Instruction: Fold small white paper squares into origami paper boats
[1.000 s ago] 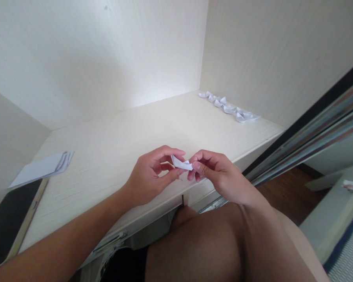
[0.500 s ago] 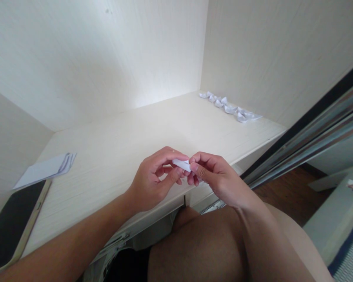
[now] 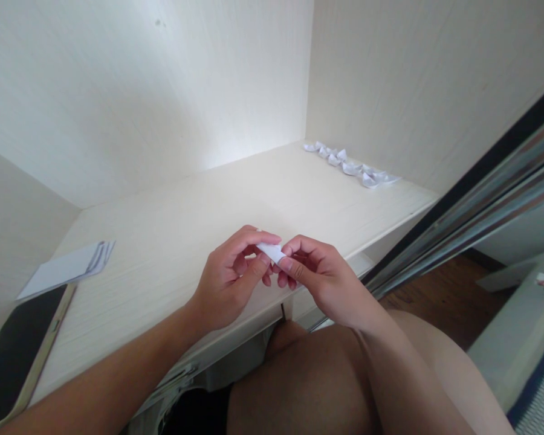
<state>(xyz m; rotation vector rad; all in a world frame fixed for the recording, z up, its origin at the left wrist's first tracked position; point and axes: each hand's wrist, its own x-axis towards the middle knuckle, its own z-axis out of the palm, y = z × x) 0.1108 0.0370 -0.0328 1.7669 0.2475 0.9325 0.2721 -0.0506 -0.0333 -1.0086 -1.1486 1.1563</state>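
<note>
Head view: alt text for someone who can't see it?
The left hand and right hand pinch a small folded white paper between fingertips over the front of a pale shelf. A row of folded paper pieces lies far right; paper slips and a phone lie left.

The folded slip (image 3: pixel 270 251) is seen to be thin white paper, matt and sharply creased. The same white paper is shown in the row of folded pieces (image 3: pixel 351 166) and in the flat sheets (image 3: pixel 68 266). The desk top (image 3: pixel 172 229) is finished in a pale, matt wood grain, possibly laminate. A glossy black glass face is presented by the tablet (image 3: pixel 9 356). The sliding rail (image 3: pixel 471 217) is of polished metal; the floor (image 3: pixel 439 302) is of dark, smooth wood.
</note>
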